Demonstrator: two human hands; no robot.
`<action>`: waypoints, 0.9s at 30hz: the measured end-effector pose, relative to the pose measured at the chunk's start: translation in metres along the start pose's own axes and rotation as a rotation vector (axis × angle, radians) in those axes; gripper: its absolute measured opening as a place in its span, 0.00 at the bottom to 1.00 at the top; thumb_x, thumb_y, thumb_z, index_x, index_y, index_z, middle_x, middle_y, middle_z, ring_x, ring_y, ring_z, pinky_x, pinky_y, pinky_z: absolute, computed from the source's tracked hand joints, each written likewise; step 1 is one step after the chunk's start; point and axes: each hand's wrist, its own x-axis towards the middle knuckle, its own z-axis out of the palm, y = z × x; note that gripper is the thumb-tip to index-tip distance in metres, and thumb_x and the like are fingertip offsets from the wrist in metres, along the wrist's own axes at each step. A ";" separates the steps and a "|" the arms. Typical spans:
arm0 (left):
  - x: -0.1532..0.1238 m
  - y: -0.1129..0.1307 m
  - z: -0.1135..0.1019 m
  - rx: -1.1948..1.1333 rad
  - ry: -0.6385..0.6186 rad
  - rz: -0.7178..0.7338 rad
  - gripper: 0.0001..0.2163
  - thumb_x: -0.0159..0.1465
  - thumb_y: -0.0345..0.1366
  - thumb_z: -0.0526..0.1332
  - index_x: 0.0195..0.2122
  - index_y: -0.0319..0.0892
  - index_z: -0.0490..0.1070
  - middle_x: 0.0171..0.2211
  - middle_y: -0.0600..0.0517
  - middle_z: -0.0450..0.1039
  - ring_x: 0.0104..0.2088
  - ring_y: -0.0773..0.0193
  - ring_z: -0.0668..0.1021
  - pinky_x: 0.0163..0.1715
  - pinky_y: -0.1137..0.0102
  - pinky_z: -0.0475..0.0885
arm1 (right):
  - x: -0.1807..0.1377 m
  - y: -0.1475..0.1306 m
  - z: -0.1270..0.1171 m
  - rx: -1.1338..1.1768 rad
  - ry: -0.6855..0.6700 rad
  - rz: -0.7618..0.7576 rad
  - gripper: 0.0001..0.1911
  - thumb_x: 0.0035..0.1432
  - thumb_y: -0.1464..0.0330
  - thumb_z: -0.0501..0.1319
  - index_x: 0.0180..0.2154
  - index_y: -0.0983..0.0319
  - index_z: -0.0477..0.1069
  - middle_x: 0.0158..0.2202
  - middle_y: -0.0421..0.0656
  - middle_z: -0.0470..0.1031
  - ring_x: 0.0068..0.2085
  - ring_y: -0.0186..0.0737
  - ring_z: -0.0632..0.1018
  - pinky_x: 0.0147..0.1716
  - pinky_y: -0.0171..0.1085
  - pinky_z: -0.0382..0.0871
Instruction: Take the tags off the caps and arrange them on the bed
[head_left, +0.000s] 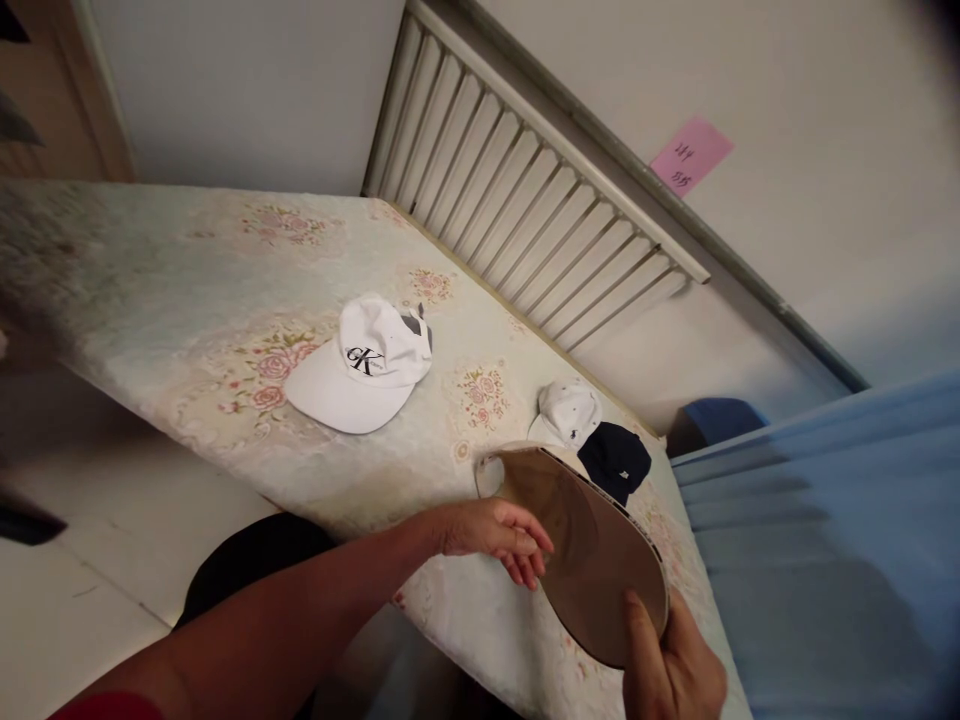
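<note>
My right hand (673,660) grips the broad brim of a brown cap (600,565), thumb on top of the brim and fingers around its outer edge. The cap is tilted above the bed or table surface, with a light loop at its far end; whether it has a full crown I cannot tell. My left hand (499,535) is beside the cap's near edge, fingers loosely bent and apart. Left of it lies a white cap (375,360) with black "CK" letters. Past the brown cap, a smaller-looking white cap (568,408) sits against a dark navy cap (616,460).
A flowered pale cover (187,270) spreads over the surface. Along the wall runs a white radiator (517,170), with a pink note (691,153) above it. A blue curtain (817,540) hangs on the right, and a blue object (716,422) shows behind it.
</note>
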 end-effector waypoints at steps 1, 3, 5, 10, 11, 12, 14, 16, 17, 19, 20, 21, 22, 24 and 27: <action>0.000 0.001 0.001 -0.014 -0.020 0.005 0.20 0.54 0.49 0.68 0.41 0.40 0.73 0.33 0.49 0.75 0.32 0.62 0.79 0.36 0.65 0.70 | 0.000 0.001 0.001 -0.011 -0.010 -0.026 0.30 0.54 0.46 0.52 0.42 0.63 0.74 0.33 0.47 0.79 0.36 0.49 0.77 0.32 0.37 0.67; -0.001 0.004 0.002 -0.034 -0.044 0.030 0.20 0.55 0.49 0.67 0.43 0.41 0.72 0.35 0.47 0.75 0.34 0.62 0.79 0.37 0.65 0.70 | -0.001 0.002 0.003 -0.043 -0.019 -0.071 0.29 0.56 0.47 0.52 0.43 0.63 0.75 0.34 0.46 0.79 0.35 0.49 0.78 0.32 0.37 0.68; -0.003 0.010 0.002 -0.050 -0.055 0.068 0.20 0.57 0.48 0.65 0.45 0.40 0.72 0.38 0.46 0.76 0.36 0.61 0.79 0.38 0.65 0.69 | -0.001 0.002 0.005 -0.075 -0.019 -0.110 0.28 0.57 0.49 0.51 0.44 0.62 0.75 0.34 0.46 0.79 0.34 0.48 0.79 0.31 0.36 0.68; -0.006 0.022 0.004 -0.129 -0.080 0.185 0.21 0.58 0.51 0.63 0.42 0.36 0.72 0.41 0.40 0.76 0.40 0.54 0.79 0.42 0.60 0.70 | -0.005 -0.005 0.011 -0.074 0.019 -0.304 0.24 0.60 0.53 0.51 0.45 0.62 0.75 0.36 0.47 0.79 0.37 0.48 0.80 0.34 0.37 0.70; -0.007 0.023 0.005 -0.138 -0.082 0.201 0.23 0.59 0.53 0.62 0.42 0.35 0.73 0.40 0.39 0.76 0.40 0.53 0.79 0.42 0.59 0.70 | -0.006 -0.007 0.013 -0.073 0.034 -0.339 0.24 0.61 0.55 0.50 0.45 0.62 0.75 0.37 0.47 0.79 0.37 0.48 0.80 0.35 0.37 0.70; -0.006 0.024 0.006 -0.143 -0.075 0.213 0.25 0.59 0.55 0.60 0.41 0.34 0.73 0.39 0.38 0.76 0.39 0.52 0.80 0.42 0.59 0.71 | -0.008 -0.010 0.015 -0.078 0.048 -0.363 0.23 0.61 0.56 0.50 0.46 0.63 0.75 0.37 0.47 0.79 0.37 0.48 0.80 0.36 0.38 0.70; -0.005 0.025 0.011 -0.153 -0.007 0.234 0.29 0.58 0.58 0.59 0.43 0.32 0.73 0.37 0.38 0.76 0.38 0.52 0.80 0.40 0.59 0.71 | -0.012 -0.015 0.016 -0.102 0.058 -0.385 0.23 0.62 0.57 0.50 0.46 0.63 0.74 0.36 0.48 0.79 0.36 0.47 0.80 0.37 0.38 0.70; -0.004 0.028 0.019 -0.181 0.113 0.269 0.27 0.59 0.56 0.60 0.43 0.33 0.72 0.37 0.39 0.76 0.36 0.53 0.80 0.39 0.59 0.72 | -0.015 -0.021 0.016 -0.121 0.056 -0.398 0.22 0.63 0.58 0.49 0.47 0.64 0.74 0.36 0.48 0.79 0.34 0.46 0.79 0.36 0.38 0.69; -0.003 0.030 0.024 -0.202 0.170 0.290 0.26 0.59 0.55 0.60 0.44 0.33 0.72 0.37 0.39 0.76 0.36 0.54 0.79 0.39 0.59 0.73 | -0.016 -0.023 0.015 -0.126 0.054 -0.411 0.21 0.63 0.59 0.49 0.47 0.64 0.74 0.35 0.47 0.79 0.33 0.45 0.79 0.36 0.38 0.69; -0.002 0.037 0.036 -0.246 0.242 0.321 0.24 0.61 0.53 0.58 0.44 0.34 0.72 0.38 0.40 0.75 0.36 0.55 0.78 0.38 0.57 0.73 | -0.018 -0.027 0.012 -0.134 0.051 -0.444 0.21 0.64 0.60 0.49 0.48 0.64 0.73 0.34 0.47 0.79 0.32 0.44 0.79 0.34 0.37 0.69; -0.003 0.041 0.043 -0.265 0.257 0.322 0.24 0.62 0.53 0.57 0.44 0.34 0.72 0.38 0.41 0.75 0.37 0.55 0.78 0.37 0.57 0.73 | -0.018 -0.028 0.010 -0.138 0.053 -0.465 0.20 0.64 0.61 0.50 0.48 0.64 0.73 0.35 0.47 0.79 0.32 0.44 0.79 0.34 0.38 0.68; -0.003 0.046 0.048 -0.279 0.271 0.311 0.23 0.62 0.52 0.56 0.44 0.35 0.72 0.38 0.41 0.75 0.37 0.55 0.77 0.36 0.58 0.73 | -0.019 -0.028 0.009 -0.141 0.057 -0.487 0.20 0.64 0.61 0.50 0.49 0.64 0.72 0.36 0.48 0.79 0.32 0.44 0.78 0.35 0.38 0.68; -0.004 0.050 0.053 -0.290 0.285 0.303 0.21 0.62 0.51 0.56 0.43 0.35 0.72 0.37 0.42 0.75 0.37 0.55 0.77 0.36 0.59 0.73 | -0.019 -0.028 0.008 -0.144 0.062 -0.508 0.20 0.64 0.62 0.50 0.50 0.64 0.72 0.37 0.48 0.79 0.33 0.44 0.78 0.36 0.38 0.68; -0.006 0.054 0.057 -0.300 0.308 0.283 0.17 0.60 0.46 0.59 0.40 0.35 0.73 0.34 0.44 0.74 0.36 0.57 0.76 0.34 0.61 0.73 | -0.020 -0.023 0.007 -0.145 0.064 -0.541 0.19 0.64 0.62 0.50 0.51 0.63 0.71 0.37 0.48 0.79 0.33 0.43 0.78 0.36 0.38 0.68; -0.009 0.051 0.048 -0.314 0.311 0.256 0.11 0.55 0.38 0.61 0.35 0.35 0.72 0.29 0.47 0.73 0.32 0.61 0.74 0.33 0.65 0.71 | -0.021 -0.010 0.012 -0.124 0.000 -0.571 0.19 0.63 0.62 0.54 0.52 0.62 0.70 0.33 0.46 0.77 0.31 0.42 0.77 0.33 0.37 0.69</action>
